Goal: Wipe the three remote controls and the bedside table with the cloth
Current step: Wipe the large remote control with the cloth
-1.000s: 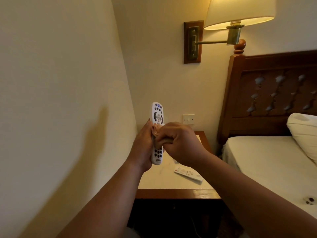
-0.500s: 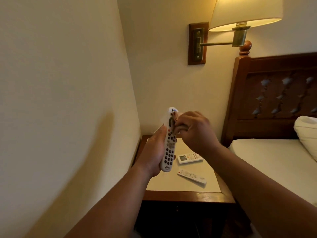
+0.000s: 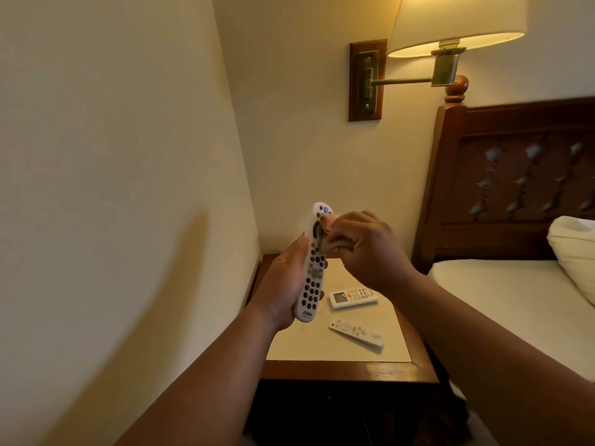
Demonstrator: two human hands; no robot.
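Observation:
My left hand (image 3: 283, 284) grips the lower half of a long white remote (image 3: 311, 278) with dark buttons, held upright above the bedside table (image 3: 338, 368). My right hand (image 3: 363, 249) pinches a small bunched brownish cloth (image 3: 328, 233) against the remote's upper face. Two more white remotes lie on the table's pale top: one with a small screen (image 3: 352, 297) further back, and a slim one (image 3: 356, 333) nearer the front, lying at an angle.
A cream wall (image 3: 112, 188) runs close along the left of the table. A bed (image 3: 515, 297) with a pillow and dark wooden headboard (image 3: 521, 185) stands right. A lit wall lamp (image 3: 457, 27) on a swing arm hangs above.
The held remote has turned and tilted, and the cloth has moved from its middle up to its upper part. The view shifted, revealing the screen remote on the table.

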